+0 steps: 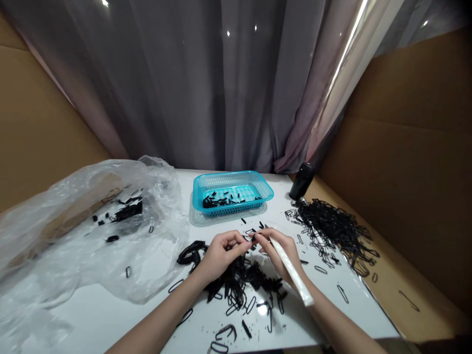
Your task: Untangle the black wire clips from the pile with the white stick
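Note:
My left hand and my right hand meet over the middle of the table. Between their fingertips is a small black piece, partly hidden. A long white stick-like handle lies in my right hand and slants back over the wrist; its working end cannot be made out. Below both hands spreads a loose pile of black loop-shaped pieces. Beyond them stands a turquoise plastic basket with short black pieces on its bottom, mostly at the left.
A clear plastic bag with black pieces inside covers the table's left side. At the right lies a heap of black loops, spilling over the white table's edge onto cardboard. A black bottle-like object stands behind it. Cardboard walls flank both sides.

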Action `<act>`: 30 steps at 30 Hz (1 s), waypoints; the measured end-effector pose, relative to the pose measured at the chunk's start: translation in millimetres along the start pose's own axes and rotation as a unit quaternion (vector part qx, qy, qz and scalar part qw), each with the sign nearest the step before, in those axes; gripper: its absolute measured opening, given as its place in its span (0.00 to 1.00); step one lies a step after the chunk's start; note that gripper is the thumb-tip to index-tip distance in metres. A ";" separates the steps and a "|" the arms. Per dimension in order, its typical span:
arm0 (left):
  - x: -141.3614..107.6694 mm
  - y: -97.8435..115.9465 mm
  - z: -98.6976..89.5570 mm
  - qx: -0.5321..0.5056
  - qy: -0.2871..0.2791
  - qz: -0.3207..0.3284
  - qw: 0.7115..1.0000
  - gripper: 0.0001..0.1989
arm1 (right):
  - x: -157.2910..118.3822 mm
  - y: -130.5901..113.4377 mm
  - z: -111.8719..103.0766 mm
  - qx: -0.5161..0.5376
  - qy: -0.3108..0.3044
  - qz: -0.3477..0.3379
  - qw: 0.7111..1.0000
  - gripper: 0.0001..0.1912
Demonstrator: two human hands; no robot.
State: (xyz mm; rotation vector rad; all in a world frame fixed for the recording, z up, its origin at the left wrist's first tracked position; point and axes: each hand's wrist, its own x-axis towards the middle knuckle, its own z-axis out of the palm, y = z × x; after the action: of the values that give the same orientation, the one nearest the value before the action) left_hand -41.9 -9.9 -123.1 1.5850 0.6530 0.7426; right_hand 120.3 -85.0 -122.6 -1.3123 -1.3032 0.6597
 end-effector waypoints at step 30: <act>-4.6 -2.5 4.3 0.041 -0.069 0.034 0.996 0.18 | 2.7 3.5 -6.2 0.101 -0.073 0.075 0.989 0.14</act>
State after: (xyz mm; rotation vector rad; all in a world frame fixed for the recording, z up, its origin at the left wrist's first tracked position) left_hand -41.5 -15.8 -126.4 1.7231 0.5373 0.6571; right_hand 127.6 -83.6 -123.6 -1.2217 -1.2254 0.9826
